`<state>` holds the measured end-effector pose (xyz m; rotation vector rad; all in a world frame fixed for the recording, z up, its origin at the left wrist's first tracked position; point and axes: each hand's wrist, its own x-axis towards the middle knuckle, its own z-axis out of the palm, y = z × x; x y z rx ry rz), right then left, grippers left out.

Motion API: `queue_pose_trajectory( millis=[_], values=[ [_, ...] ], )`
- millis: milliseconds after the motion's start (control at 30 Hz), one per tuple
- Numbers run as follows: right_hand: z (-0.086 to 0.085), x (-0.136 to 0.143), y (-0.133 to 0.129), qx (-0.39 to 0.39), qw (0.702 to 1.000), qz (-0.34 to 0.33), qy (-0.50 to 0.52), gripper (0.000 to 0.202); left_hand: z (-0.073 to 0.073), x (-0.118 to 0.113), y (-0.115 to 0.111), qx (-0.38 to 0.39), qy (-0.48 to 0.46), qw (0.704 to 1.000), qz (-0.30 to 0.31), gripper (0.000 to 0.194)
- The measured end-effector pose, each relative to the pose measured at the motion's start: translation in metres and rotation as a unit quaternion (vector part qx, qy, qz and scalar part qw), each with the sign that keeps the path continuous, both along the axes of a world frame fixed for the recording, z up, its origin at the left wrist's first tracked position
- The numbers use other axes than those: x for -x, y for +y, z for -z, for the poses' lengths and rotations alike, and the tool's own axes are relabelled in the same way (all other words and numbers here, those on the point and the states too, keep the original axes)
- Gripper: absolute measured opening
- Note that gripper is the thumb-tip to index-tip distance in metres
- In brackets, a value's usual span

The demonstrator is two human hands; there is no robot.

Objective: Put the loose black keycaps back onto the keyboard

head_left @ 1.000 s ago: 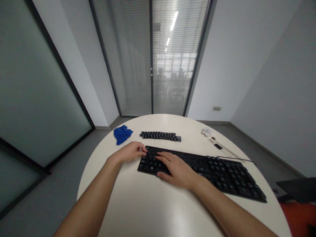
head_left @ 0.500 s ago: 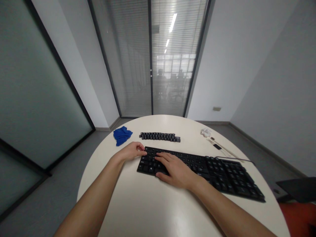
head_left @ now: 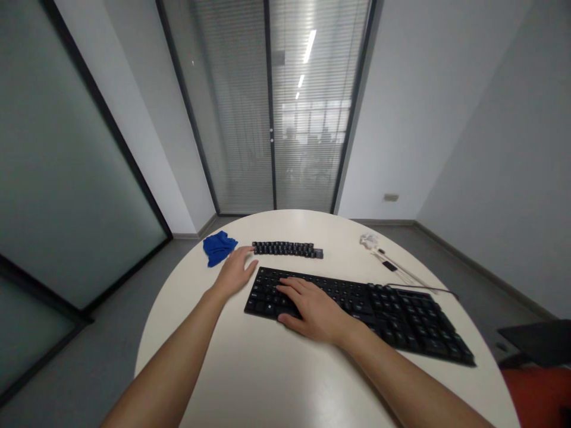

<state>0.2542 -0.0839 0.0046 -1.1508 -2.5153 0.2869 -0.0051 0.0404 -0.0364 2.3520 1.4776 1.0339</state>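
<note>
Many keycaps (head_left: 285, 248) needed a gentle touch from the left hand (head_left: 234, 271), unclenched; the right hand (head_left: 316, 310) rested loosely on the keyboard (head_left: 392, 309).

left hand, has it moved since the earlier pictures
Yes. Judged against the table, the left hand has moved forward, from the keyboard's far left corner towards the left end of the row of small black keys.

2 glazed panels (head_left: 317, 119) (blinds (head_left: 238, 148) across both) stand between pale walls (head_left: 414, 113); grey floor (head_left: 118, 309).
</note>
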Motion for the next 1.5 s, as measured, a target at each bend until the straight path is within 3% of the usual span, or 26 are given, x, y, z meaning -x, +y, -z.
queue_pose_trajectory(
  millis=[67, 200, 567, 833, 900, 1000, 1100, 1267, 1500],
  values=[
    [0.000, 0.000, 0.000, -0.001, 1.000, -0.003, -0.001, 0.060, 0.009, 0.000, 0.007, -0.030, 0.046, 0.998, 0.016, 0.052],
    [0.001, -0.001, 0.000, -0.002, 1.000, -0.006, -0.004, 0.061, 0.015, 0.000, 0.012, 0.001, 0.113, 0.993, 0.019, 0.055],
    [0.000, 0.001, 0.000, -0.001, 1.000, -0.002, -0.013, 0.062, -0.003, -0.005, 0.002, -0.025, 0.099, 0.994, -0.025, 0.029],
    [-0.001, -0.001, 0.000, 0.007, 1.000, -0.002, -0.006, 0.061, -0.013, -0.005, -0.006, 0.029, 0.037, 0.996, -0.080, 0.020],
    [0.000, -0.001, 0.000, 0.007, 1.000, -0.004, -0.005, 0.061, -0.019, -0.008, -0.008, 0.051, -0.020, 0.997, -0.055, 0.022],
    [0.000, -0.001, 0.001, 0.006, 1.000, -0.005, -0.004, 0.062, -0.030, -0.012, -0.013, 0.094, -0.105, 0.989, 0.035, 0.023],
    [0.000, 0.000, 0.001, 0.005, 1.000, -0.005, -0.002, 0.062, -0.040, -0.016, -0.018, 0.124, -0.141, 0.978, 0.092, 0.022],
    [-0.001, -0.001, 0.001, 0.007, 1.000, -0.009, 0.002, 0.061, -0.048, -0.018, -0.027, 0.161, -0.109, 0.969, 0.153, 0.019],
    [-0.004, 0.000, -0.001, 0.012, 1.000, -0.001, -0.002, 0.060, -0.051, -0.016, -0.032, 0.205, -0.037, 0.960, 0.188, 0.018]
  ],
)
